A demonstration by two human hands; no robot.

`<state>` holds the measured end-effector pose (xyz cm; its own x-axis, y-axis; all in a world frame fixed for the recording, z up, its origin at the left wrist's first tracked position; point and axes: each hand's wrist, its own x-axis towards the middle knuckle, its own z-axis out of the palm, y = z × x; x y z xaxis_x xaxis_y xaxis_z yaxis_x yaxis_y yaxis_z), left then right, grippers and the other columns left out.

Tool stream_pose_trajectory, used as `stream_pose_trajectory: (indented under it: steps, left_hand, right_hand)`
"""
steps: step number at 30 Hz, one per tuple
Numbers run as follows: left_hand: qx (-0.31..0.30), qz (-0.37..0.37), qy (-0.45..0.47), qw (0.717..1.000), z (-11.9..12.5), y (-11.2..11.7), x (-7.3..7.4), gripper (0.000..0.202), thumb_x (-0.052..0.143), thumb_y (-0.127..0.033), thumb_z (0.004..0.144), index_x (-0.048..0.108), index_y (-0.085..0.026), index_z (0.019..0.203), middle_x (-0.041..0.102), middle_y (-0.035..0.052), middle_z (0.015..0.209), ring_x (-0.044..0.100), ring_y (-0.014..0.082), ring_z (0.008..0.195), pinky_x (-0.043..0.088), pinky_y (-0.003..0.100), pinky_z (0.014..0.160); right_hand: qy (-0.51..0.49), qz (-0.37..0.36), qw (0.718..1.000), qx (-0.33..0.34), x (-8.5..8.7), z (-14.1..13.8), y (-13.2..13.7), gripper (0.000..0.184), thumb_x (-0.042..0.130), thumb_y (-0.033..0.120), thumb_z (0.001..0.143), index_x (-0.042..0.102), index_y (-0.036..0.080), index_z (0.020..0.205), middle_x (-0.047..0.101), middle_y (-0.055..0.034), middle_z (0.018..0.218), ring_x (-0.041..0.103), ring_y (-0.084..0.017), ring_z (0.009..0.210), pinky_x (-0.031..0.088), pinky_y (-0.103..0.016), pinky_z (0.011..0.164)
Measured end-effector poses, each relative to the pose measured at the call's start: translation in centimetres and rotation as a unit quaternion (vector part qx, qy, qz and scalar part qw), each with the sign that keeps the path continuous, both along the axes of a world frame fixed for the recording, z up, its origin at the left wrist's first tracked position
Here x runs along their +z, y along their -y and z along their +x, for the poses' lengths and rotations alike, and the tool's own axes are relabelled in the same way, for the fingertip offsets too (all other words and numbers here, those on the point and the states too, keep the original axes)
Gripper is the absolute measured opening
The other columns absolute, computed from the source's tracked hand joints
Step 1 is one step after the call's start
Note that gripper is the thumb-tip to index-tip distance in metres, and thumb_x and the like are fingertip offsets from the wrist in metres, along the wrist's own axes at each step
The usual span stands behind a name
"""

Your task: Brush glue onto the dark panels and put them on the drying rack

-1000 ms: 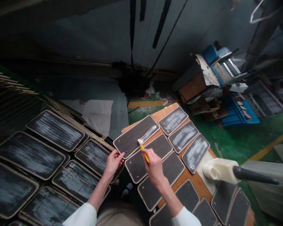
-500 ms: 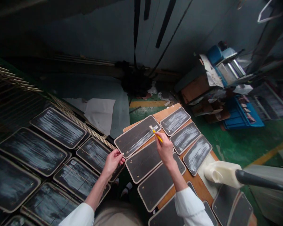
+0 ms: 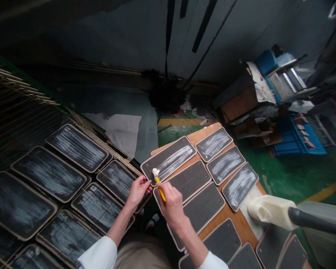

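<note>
White coat going on: brush pinched in the right hand, tip over the panel at the table's far edge; left hand pinches its corner. Next stroke likely calls for the bare far side.

Past worktop far edge: grn floor w/ yel line, blk heap at wall base, dark straps hanging above. Off far R corner: blue roller machine, cardboard boxes, blue crate. Off far L corner: wht sheet, crumpled-ish.
</note>
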<state>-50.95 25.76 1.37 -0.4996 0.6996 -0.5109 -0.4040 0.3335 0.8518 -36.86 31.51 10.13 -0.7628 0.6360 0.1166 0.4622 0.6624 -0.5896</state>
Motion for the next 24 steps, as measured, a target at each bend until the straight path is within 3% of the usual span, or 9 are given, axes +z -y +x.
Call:
stream_pose_trajectory:
  steps: [2, 5, 11, 15, 18, 24]
  left_hand:
    - [0.002, 0.005, 0.000, 1.000, 0.0, 0.0, 0.0, 0.026, 0.070, -0.039, 0.066, 0.060, -0.017, 0.076, 0.065, 0.0002, 0.063, 0.057, 0.0123, 0.051, 0.044, 0.022, 0.048]
    - [-0.001, 0.003, 0.011, 1.000, -0.1, 0.1, -0.1, 0.027, 0.070, -0.040, 0.067, 0.061, -0.016, 0.077, 0.064, 0.0002, 0.062, 0.057, 0.0125, 0.051, 0.043, 0.022, 0.047]
    - [0.000, 0.007, 0.001, 1.000, 0.0, 0.3, -0.7, 0.024, 0.068, -0.038, 0.070, 0.060, -0.016, 0.076, 0.062, -0.0009, 0.059, 0.057, 0.0113, 0.051, 0.042, 0.020, 0.046]
    - [0.002, 0.011, -0.008, 1.000, 0.1, 0.3, -1.0, 0.025, 0.068, -0.039, 0.071, 0.059, -0.016, 0.077, 0.062, -0.0005, 0.061, 0.058, 0.0115, 0.051, 0.042, 0.020, 0.046]
    - [0.008, 0.012, -0.006, 1.000, 0.0, 0.3, -0.7, 0.024, 0.068, -0.038, 0.070, 0.058, -0.017, 0.074, 0.061, -0.0016, 0.059, 0.057, 0.0112, 0.050, 0.042, 0.020, 0.046]
    - [0.014, 0.021, -0.006, 1.000, -0.1, 0.2, 0.0, 0.020, 0.067, -0.035, 0.069, 0.058, -0.017, 0.073, 0.063, -0.0016, 0.062, 0.058, 0.0123, 0.052, 0.043, 0.021, 0.047]
  right_hand:
    - [-0.032, -0.053, 0.998, 0.004, 0.6, -0.3, 1.1, 0.019, 0.044, 0.022, 0.099, 0.059, 0.022, 0.111, 0.064, -0.0059, 0.094, 0.062, -0.019, 0.083, 0.048, -0.029, 0.072]
    - [-0.081, -0.073, 0.994, -0.026, 1.4, -0.3, -1.2, 0.020, 0.044, 0.023, 0.099, 0.059, 0.023, 0.113, 0.064, -0.0054, 0.098, 0.063, -0.018, 0.087, 0.048, -0.028, 0.077]
    - [-0.065, 0.104, 0.984, -0.128, 1.1, 0.5, -12.3, 0.022, 0.043, 0.027, 0.100, 0.061, 0.022, 0.112, 0.065, -0.0070, 0.105, 0.064, -0.020, 0.092, 0.047, -0.030, 0.082]
    - [-0.026, 0.172, 0.976, -0.134, 0.2, -0.2, -15.3, 0.024, 0.042, 0.026, 0.099, 0.061, 0.020, 0.113, 0.065, -0.0086, 0.106, 0.063, -0.022, 0.094, 0.047, -0.030, 0.078]
    - [-0.009, 0.159, 0.981, -0.111, -0.5, -1.5, -13.2, 0.024, 0.041, 0.023, 0.099, 0.060, 0.019, 0.113, 0.065, -0.0090, 0.103, 0.062, -0.022, 0.092, 0.046, -0.030, 0.077]
    - [-0.001, 0.032, 0.999, 0.021, -0.2, -3.1, -2.3, 0.023, 0.041, 0.020, 0.098, 0.058, 0.019, 0.114, 0.063, -0.0086, 0.094, 0.060, -0.022, 0.084, 0.046, -0.032, 0.075]
